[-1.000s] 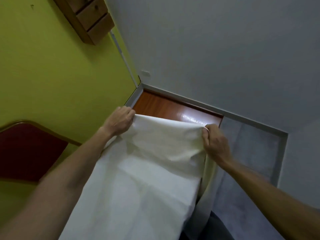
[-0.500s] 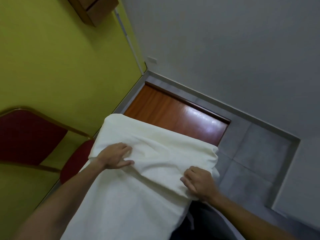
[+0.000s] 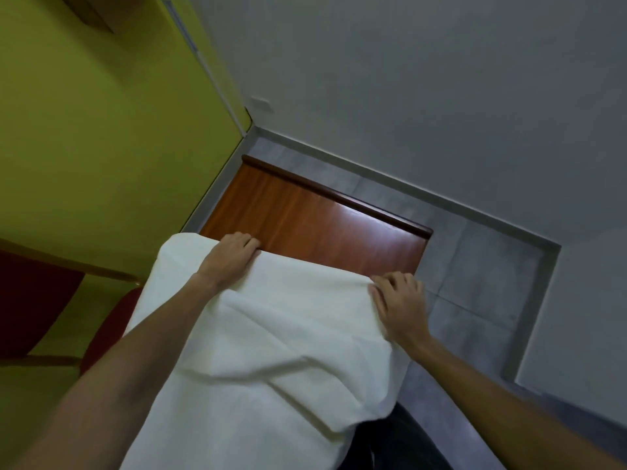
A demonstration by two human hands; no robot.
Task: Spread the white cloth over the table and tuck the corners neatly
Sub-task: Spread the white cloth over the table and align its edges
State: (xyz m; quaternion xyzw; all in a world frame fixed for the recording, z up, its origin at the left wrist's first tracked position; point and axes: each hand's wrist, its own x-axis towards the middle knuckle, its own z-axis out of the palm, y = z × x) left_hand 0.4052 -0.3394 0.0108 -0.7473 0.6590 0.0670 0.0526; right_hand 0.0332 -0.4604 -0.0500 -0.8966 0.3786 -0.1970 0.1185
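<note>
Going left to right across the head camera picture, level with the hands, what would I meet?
Red chair → left hand on the white cloth → right hand at the cloth's edge → grey tiled floor.

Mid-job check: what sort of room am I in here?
Likely a small dining or function room: a polished wooden table, partly under the white cloth, stands in a corner, with a red chair beside it, on a grey tiled floor.
</note>
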